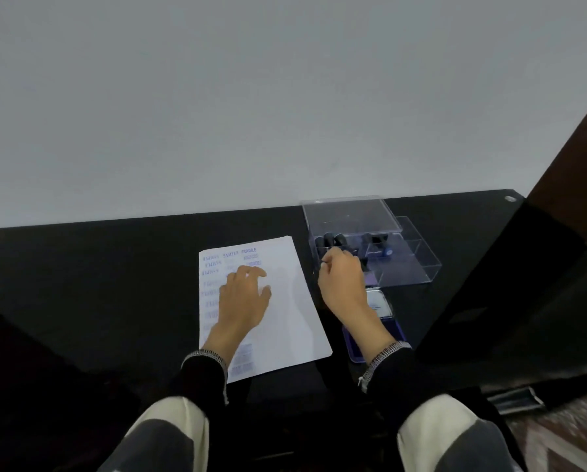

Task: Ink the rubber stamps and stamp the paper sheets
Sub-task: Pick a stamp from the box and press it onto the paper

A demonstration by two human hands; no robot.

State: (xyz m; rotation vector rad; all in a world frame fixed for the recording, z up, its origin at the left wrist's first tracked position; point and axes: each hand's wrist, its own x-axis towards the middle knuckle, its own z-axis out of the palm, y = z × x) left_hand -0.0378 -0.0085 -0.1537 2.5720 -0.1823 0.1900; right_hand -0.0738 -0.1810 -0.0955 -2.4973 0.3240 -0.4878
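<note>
Black glossy table [115,267] fills the head view, pale wall behind it. White paper sheet [285,301] lies at centre, long edge tilted toward 11 o'clock; blue stamped words run down its left column and across the top, "SAMPLE" and "FRAGILE" readable, the rest blurred. Left hand [242,298] rests palm-down on the sheet, fingers straight and slightly spread, tips toward 1 o'clock, holding the paper flat.

Clear plastic box [370,240] sits at 2 o'clock from the sheet, lid raised at its far side, compartments open toward the right. Dark-handled rubber stamps [334,240] stand crowded in its left section. Right hand [341,277] is at the box's near-left corner, fingers curled inward at the stamps; cannot tell whether they pinch one.

Ink pad [382,304], blue case with lid open, lies just beside the right wrist at 5 o'clock from the box, partly hidden by the forearm. Black sleeves with pale beaded cuffs [387,349].
</note>
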